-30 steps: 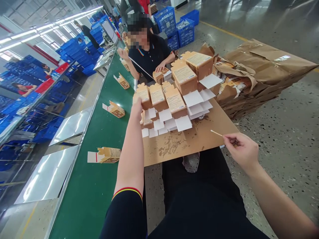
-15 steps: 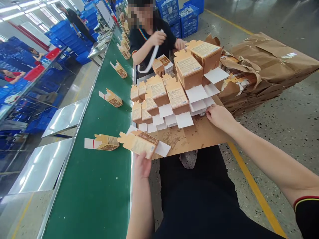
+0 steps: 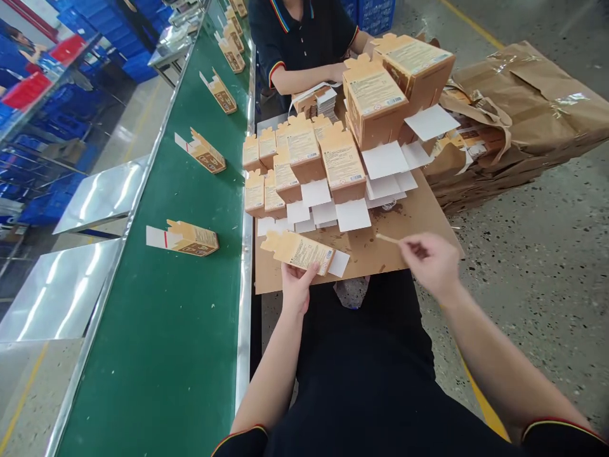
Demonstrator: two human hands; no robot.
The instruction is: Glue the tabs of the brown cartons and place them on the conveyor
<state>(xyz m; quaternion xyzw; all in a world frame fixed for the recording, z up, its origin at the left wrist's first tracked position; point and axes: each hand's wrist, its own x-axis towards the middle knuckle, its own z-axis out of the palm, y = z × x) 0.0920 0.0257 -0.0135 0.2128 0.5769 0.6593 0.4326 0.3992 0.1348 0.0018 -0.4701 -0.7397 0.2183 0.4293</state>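
Note:
Near the table's front edge my left hand (image 3: 297,289) grips an orange-brown printed carton (image 3: 304,252), its notched flaps pointing left and a white flap sticking out at the right end. To the right of it, my right hand (image 3: 431,260) is closed on a thin pale stick (image 3: 387,238) whose tip points left toward the carton. Its exact kind is too small to tell. Just beyond my hands, similar cartons (image 3: 341,158) stand in stacked rows, with white flaps (image 3: 353,216) jutting toward me.
A brown cardboard sheet (image 3: 413,222) covers the tabletop. At my left runs a green conveyor belt (image 3: 166,330) with a row of spaced cartons (image 3: 197,238). Across the table a person (image 3: 299,51) works by a pile of flat cartons (image 3: 321,105). Paper-wrapped bundles (image 3: 537,114) lie at the right.
My left hand has brought the carton from the belt's edge to the right, over the table. My right hand has come away from the stack's flaps, holding the stick. Cartons shifted in view.

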